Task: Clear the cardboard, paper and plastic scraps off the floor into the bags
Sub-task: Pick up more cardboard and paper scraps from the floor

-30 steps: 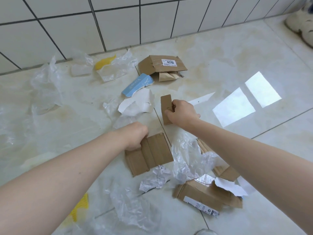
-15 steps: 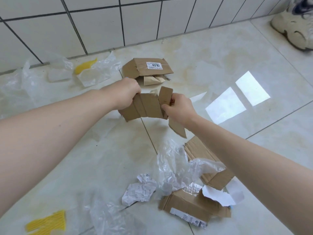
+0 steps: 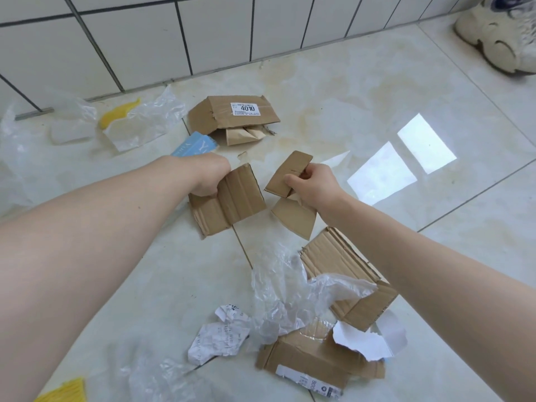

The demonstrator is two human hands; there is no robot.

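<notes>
Nearest the camera, at the bottom left, a yellow scrap (image 3: 62,391) lies on the floor (image 3: 333,91) beside a clear plastic sheet (image 3: 150,378). To the right of these lie a crumpled paper receipt (image 3: 217,339) and a flattened cardboard box (image 3: 313,358) bearing a white label; a torn white paper piece (image 3: 365,342) rests on its right end. Crumpled clear plastic film (image 3: 290,291) overlaps this box and a second open cardboard box (image 3: 342,274) just behind it. Farther out, at mid-frame, both hands are raised above the floor scraps. The left hand (image 3: 207,177) has its grip closed on the upper left corner of a creased cardboard sheet (image 3: 229,201), fingers curled over its edge. The right hand (image 3: 313,184) has its grip closed on a smaller folded cardboard strip (image 3: 288,175), thumb on the near face, with a lower flap of the strip hanging below the hand. The two cardboard pieces are close together but apart. Behind the left hand, a blue paper packet (image 3: 194,146) lies partly hidden by the wrist. Beyond it sits a cardboard box marked 4010 (image 3: 232,117), collapsed, with folded flaps showing beneath. To its left lie a clear plastic bag (image 3: 139,126), a yellow piece (image 3: 117,113) and more plastic film (image 3: 17,158), near the tiled wall (image 3: 145,39). At the far right corner stands a beige shoe (image 3: 501,36).
</notes>
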